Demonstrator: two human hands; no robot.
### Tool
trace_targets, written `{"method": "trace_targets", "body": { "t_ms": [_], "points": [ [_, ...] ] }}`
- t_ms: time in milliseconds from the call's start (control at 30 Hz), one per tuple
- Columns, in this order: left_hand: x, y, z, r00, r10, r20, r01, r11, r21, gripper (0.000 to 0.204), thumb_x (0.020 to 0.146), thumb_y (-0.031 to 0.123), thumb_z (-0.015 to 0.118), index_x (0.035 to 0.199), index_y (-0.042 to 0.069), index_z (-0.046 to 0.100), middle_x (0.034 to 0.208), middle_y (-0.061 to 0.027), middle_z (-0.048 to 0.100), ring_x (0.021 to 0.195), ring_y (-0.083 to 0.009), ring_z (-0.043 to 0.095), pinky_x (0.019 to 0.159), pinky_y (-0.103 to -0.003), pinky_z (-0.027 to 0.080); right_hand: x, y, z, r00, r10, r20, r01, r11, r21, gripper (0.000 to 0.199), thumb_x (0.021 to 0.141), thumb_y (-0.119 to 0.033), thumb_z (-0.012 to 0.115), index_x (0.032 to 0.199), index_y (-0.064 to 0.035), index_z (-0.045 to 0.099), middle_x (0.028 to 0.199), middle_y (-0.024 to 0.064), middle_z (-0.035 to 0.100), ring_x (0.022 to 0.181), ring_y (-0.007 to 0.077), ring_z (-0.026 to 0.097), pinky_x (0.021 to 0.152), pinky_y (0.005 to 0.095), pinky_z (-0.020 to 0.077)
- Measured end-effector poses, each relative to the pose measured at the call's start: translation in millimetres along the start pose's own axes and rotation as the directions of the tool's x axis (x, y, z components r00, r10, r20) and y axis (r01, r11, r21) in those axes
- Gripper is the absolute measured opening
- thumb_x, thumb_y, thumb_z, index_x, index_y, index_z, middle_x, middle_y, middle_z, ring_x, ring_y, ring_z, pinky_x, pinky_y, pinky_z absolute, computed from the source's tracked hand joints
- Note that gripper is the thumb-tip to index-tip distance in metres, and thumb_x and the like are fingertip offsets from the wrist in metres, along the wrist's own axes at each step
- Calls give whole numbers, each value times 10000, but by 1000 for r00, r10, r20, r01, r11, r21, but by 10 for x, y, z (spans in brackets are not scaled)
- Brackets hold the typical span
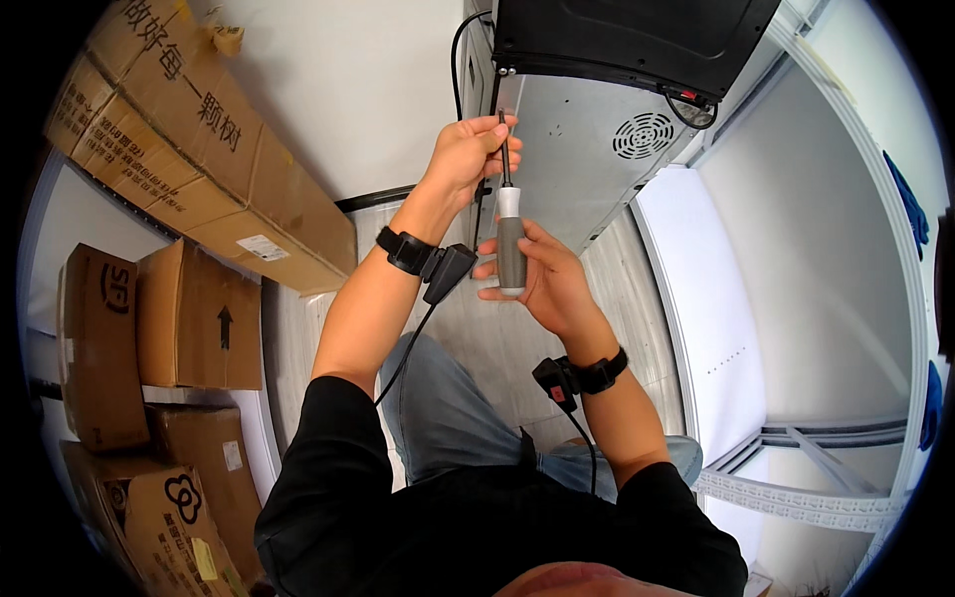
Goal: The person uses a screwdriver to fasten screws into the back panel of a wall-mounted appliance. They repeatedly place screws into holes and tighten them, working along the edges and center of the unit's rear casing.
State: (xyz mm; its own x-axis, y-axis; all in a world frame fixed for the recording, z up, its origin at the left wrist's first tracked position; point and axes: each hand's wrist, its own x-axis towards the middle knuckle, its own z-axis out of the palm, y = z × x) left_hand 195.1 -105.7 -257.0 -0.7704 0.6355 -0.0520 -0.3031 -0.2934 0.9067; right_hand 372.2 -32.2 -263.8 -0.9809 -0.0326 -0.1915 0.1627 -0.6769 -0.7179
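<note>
A screwdriver (511, 239) with a grey handle, white collar and dark shaft points away from me. My right hand (552, 279) holds its handle, the thumb on top and the fingers curled loosely around. Up by the tip, my left hand (468, 157) pinches the shaft between thumb and fingers. The tip meets the edge of a grey metal cabinet panel (572, 164), close to a corner post. Whether a screw sits at the tip is hidden by the left fingers.
A black box-shaped unit (637, 40) with cables tops the cabinet. Tall cardboard cartons (219, 129) stand at left, with smaller boxes (199, 318) nearer. White shelving (796, 249) lines the right side. Wrist straps (406, 251) trail cables down my arms.
</note>
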Motion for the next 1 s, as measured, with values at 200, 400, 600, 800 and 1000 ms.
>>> {"method": "trace_targets", "body": {
  "t_ms": [200, 400, 600, 800, 1000],
  "points": [
    [-48, 12, 64, 999, -5, -36, 7, 998, 70, 225, 910, 174, 585, 1064, 10, 601, 819, -45, 639, 647, -111, 602, 618, -235, 513, 99, 148, 17, 954, -137, -268, 17, 913, -407, 408, 831, -92, 642, 1183, -8, 454, 879, 61, 546, 769, 146, 582, 599, 313, 549],
    [-23, -20, 65, 996, 61, -61, -47, 976, 215, 213, 877, 189, 638, 1011, 23, 629, 795, -31, 639, 640, -96, 600, 604, -216, 486, 161, 179, -53, 950, -131, -284, -38, 854, -519, 424, 854, -164, 633, 1216, -31, 459, 906, 47, 564, 787, 145, 589, 528, 279, 453],
    [-53, 59, 52, 999, 8, -43, -5, 997, 77, 217, 909, 73, 543, 1089, -44, 580, 843, -116, 653, 689, -169, 655, 623, -266, 571, 40, 90, -104, 996, 51, 75, -57, 994, 94, 375, 897, -248, 553, 1193, -39, 455, 959, 108, 595, 787, 207, 626, 599, 320, 515],
    [-94, 82, 102, 1000, 3, -28, -3, 1000, 10, 211, 918, 92, 536, 1072, -43, 586, 851, -111, 653, 686, -158, 649, 600, -246, 561, 62, 195, -212, 998, -2, -62, -5, 992, -123, 404, 914, -238, 537, 1258, -46, 446, 941, 84, 604, 801, 188, 619, 638, 326, 528],
    [-80, 25, 102, 996, 65, -63, -46, 962, 267, 233, 840, 122, 671, 1005, -32, 615, 785, -68, 646, 614, -116, 614, 517, -214, 481, 91, 261, -215, 967, -107, -232, -9, 893, -450, 415, 830, -170, 670, 1178, -47, 482, 907, 24, 549, 751, 131, 573, 627, 308, 509]
  ]
}}
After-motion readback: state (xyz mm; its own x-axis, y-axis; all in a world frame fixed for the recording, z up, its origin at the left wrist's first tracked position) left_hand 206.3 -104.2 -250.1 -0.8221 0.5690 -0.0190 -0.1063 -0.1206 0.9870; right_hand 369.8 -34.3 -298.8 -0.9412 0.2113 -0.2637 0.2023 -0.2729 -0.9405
